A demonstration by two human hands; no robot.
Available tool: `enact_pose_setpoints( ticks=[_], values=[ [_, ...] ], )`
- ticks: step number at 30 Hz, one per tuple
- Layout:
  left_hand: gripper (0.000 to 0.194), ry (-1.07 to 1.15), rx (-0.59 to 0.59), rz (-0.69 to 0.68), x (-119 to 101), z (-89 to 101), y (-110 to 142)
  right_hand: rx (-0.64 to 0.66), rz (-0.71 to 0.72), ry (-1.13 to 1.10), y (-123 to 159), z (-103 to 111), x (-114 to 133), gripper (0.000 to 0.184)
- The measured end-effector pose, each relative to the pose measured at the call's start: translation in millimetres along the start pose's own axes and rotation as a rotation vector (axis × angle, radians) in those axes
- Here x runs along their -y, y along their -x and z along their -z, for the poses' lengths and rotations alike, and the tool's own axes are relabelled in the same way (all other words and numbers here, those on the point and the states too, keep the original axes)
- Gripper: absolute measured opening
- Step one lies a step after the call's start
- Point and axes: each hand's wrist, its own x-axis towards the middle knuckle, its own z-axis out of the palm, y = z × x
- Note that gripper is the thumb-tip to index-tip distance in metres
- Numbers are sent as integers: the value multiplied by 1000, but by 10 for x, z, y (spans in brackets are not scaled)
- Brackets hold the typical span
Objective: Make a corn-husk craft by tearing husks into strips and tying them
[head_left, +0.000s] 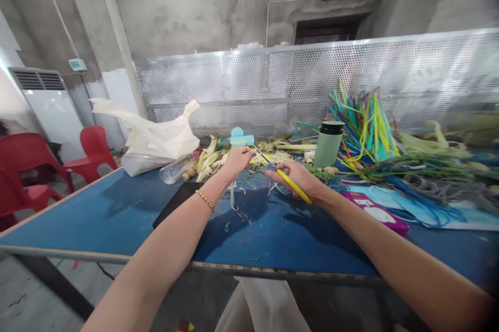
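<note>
My right hand (298, 176) is closed around the yellow handle of a pair of scissors (288, 181), whose metal blades point up and left. Close to the blade tips, my left hand (238, 159) is closed in a pinch. What lies between its fingers is too small to make out. Pale corn husks (210, 160) lie just left of my left hand. Thin light scraps (233, 197) are scattered on the blue table (249, 249) below both hands. A teal object (241, 137) sits behind my left hand.
A green tumbler (329, 145) stands right of my hands, with colourful strips (370, 129) behind it. Cords (440, 186), a purple packet (374, 212) and a blue face mask (468, 212) lie right. Left are a clear bottle (177, 170), white bag (158, 137) and black flat object (177, 202).
</note>
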Motion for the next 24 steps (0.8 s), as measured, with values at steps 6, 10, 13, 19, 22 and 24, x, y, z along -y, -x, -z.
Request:
enact_pose_setpoints(
  ticks=[6,10,13,19,22,24],
  values=[
    [14,149,88,102,-63,-25,50,-42,59,45,15,-34,46,55],
    [13,209,113,132,-106,-21,82,-8,62,-11,35,-18,55,56],
    [13,193,118,126,-117,-20,96,-10,68,-30,41,-21,35,57],
    [13,220,137,146,-133,-8,102,22,61,-75,49,-27,35,52],
    [12,232,152,156,-145,-7,108,30,58,-90,58,-19,54,50],
    [13,227,158,160,-140,-11,107,36,53,-99,63,-15,57,48]
  ],
)
